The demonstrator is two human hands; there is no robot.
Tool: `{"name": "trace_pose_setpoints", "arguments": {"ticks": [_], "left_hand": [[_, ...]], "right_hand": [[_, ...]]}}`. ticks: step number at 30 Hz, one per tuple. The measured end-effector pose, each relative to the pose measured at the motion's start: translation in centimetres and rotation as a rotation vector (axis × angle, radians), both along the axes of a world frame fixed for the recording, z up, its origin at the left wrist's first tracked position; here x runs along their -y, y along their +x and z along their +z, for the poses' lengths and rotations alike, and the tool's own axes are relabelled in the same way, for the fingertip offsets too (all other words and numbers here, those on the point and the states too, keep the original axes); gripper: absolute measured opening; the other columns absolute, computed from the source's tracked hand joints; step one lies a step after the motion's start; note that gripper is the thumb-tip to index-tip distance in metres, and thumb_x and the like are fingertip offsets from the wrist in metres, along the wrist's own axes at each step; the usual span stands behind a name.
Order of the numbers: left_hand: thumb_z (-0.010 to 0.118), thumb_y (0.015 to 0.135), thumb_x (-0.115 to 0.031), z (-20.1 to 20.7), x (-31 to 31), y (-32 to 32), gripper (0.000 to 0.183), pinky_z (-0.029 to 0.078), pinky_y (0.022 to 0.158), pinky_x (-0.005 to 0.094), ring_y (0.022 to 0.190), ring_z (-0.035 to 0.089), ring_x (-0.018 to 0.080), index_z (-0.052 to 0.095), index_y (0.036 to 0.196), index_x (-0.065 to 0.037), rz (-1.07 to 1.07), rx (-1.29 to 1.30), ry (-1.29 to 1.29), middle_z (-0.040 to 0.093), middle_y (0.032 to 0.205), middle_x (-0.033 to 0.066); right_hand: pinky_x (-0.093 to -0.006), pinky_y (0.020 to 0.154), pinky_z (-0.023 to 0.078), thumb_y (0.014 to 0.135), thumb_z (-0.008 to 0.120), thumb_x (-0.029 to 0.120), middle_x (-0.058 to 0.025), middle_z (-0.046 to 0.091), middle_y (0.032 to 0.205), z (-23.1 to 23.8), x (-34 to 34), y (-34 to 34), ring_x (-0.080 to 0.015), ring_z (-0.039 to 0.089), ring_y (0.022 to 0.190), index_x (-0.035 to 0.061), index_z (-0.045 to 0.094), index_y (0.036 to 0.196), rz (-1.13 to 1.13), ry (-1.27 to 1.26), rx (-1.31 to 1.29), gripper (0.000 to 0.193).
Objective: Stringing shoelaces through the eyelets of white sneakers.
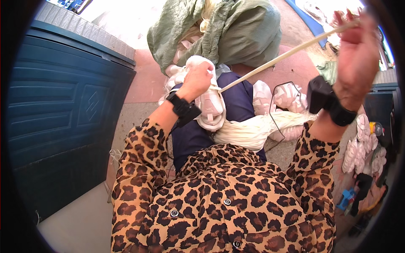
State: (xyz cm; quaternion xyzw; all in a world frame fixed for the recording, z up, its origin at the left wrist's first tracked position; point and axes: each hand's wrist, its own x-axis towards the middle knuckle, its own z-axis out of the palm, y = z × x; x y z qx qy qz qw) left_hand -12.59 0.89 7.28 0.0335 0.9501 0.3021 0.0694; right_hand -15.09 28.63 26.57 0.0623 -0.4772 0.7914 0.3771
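A white and pale pink sneaker rests on my lap, its toe toward me. My left hand is closed on the sneaker's upper near the lacing; its fingertips are partly hidden. From the lacing, a cream shoelace runs taut up to the right. High at the upper right, my right hand grips the lace's far part, with some fingers blurred and spread. Across my right thigh lies a thick bundle of cream laces.
A large green woven sack with pale shoes in it stands ahead of my knees. More pale shoes sit to the right beside a thin dark wire frame. Strung shoes lie farther right. A blue metal door flanks the left.
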Motion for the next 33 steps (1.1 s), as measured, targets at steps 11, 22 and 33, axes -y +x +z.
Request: {"name": "trace_pose_setpoints", "arguments": {"ticks": [11,22,33], "left_hand": [[0.055,0.074,-0.008,0.3,4.4,4.4,0.041,0.043,0.075,0.0403,0.084,0.048,0.0311,0.048,0.115,-0.009,-0.116,-0.063,-0.141,0.059,0.076,0.0070],[0.052,0.080,-0.012,-1.0,5.5,4.8,0.033,0.043,0.066,0.0356,0.071,0.055,0.0277,0.047,0.110,0.000,-0.072,-0.180,-0.079,0.056,0.077,0.0162],[0.059,0.078,-0.011,-1.9,5.3,5.7,0.027,0.043,0.057,0.0314,0.059,0.052,0.0204,0.052,0.101,0.002,-0.061,-0.190,0.045,0.056,0.069,0.0095]], "right_hand": [[-0.0387,0.061,0.047,0.076,0.054,0.020,-0.0150,0.059,0.068,-21.1,14.4,5.2,-0.0296,0.060,0.067,0.0055,0.063,0.079,0.786,1.149,0.462,0.017],[-0.0373,0.054,0.047,0.072,0.051,0.008,-0.0136,0.059,0.067,-23.1,16.4,6.8,-0.0286,0.060,0.064,0.0045,0.056,0.072,0.422,1.463,0.251,0.005],[-0.0344,0.052,0.047,0.069,0.053,0.005,-0.0114,0.058,0.066,-22.9,16.7,6.4,-0.0263,0.061,0.062,0.0040,0.055,0.077,0.464,1.555,0.150,0.008]]}}
